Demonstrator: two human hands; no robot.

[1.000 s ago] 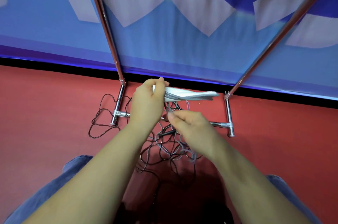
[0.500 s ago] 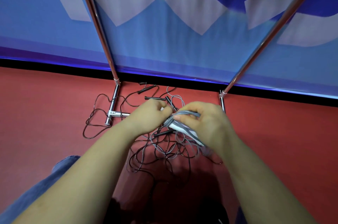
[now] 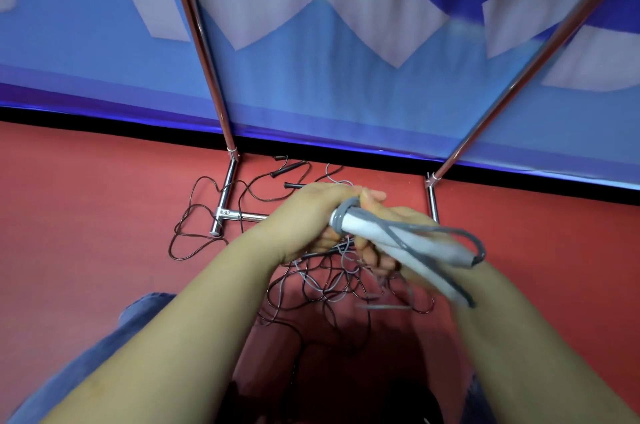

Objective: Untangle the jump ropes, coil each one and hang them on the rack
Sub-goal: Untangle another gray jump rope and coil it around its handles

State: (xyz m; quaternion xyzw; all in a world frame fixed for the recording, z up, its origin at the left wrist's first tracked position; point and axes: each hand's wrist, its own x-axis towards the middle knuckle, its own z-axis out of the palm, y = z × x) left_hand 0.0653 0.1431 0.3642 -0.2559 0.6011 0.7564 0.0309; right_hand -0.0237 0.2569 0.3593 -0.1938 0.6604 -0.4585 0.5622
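My left hand [image 3: 311, 212] grips the near end of two white jump-rope handles [image 3: 398, 243], where grey rope [image 3: 446, 233] is wound round them. My right hand [image 3: 388, 250] sits under the handles with its fingers curled round them and the grey rope. The handles point right and toward me. Below both hands lies a tangle of thin dark and grey ropes [image 3: 332, 288] on the red floor. Two black handles [image 3: 287, 169] lie farther back near the wall. The chrome rack's base [image 3: 227, 202] stands behind the tangle, and its poles [image 3: 204, 53] rise out of view.
A blue and white banner [image 3: 346, 84] hangs behind the rack. A dark rope loop [image 3: 188, 233] trails left past the rack's left foot. The rack's right foot [image 3: 432, 198] stands beside my right hand. My jeans-clad knee [image 3: 145, 306] shows at lower left.
The white handles have swung from pointing right to pointing toward me and to the right. Both hands have closed together round them, and grey rope now loops along the handles.
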